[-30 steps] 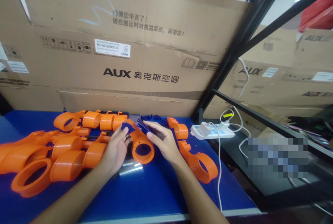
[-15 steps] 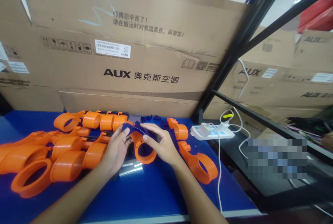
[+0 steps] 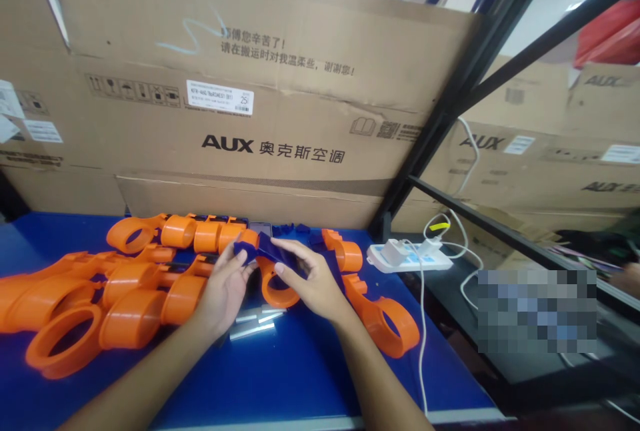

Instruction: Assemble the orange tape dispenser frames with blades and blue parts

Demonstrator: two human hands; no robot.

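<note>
So both hands are working on one orange ring-ended part (image 3: 279, 299), which they're holding up over the middle of the blue worktop (image 3: 295, 377). The left hand (image 3: 224, 297) is pinching a small dark blue end piece (image 3: 243, 252) near the top of the part, thumb facing the camera. The right hand (image 3: 316, 284) is gripping a flat dark blue piece (image 3: 273, 249) between thumb and fingers, right by the part's neck, and the ring is hanging below the hands. Can't tell whether the blue bits are fixed on, since the fingers are covering the joins. If I were doing this, I'd be letting the left hand act as the anchor and making the small adjustments with the right, keeping the blue edges lined up and pressing evenly so nothing's twisting. I'd also be keeping my thumbs off the seam, so I'm actually seeing it. Mind the elbow room too: a bunch of orange ring parts (image 3: 133, 319) is sitting just beside the left hand, another orange part (image 3: 369, 303) is lying to the right, and some shiny silvery strips (image 3: 253, 331) are resting below the ring. The white power strip (image 3: 420, 260) is sitting further off to the right.
</note>
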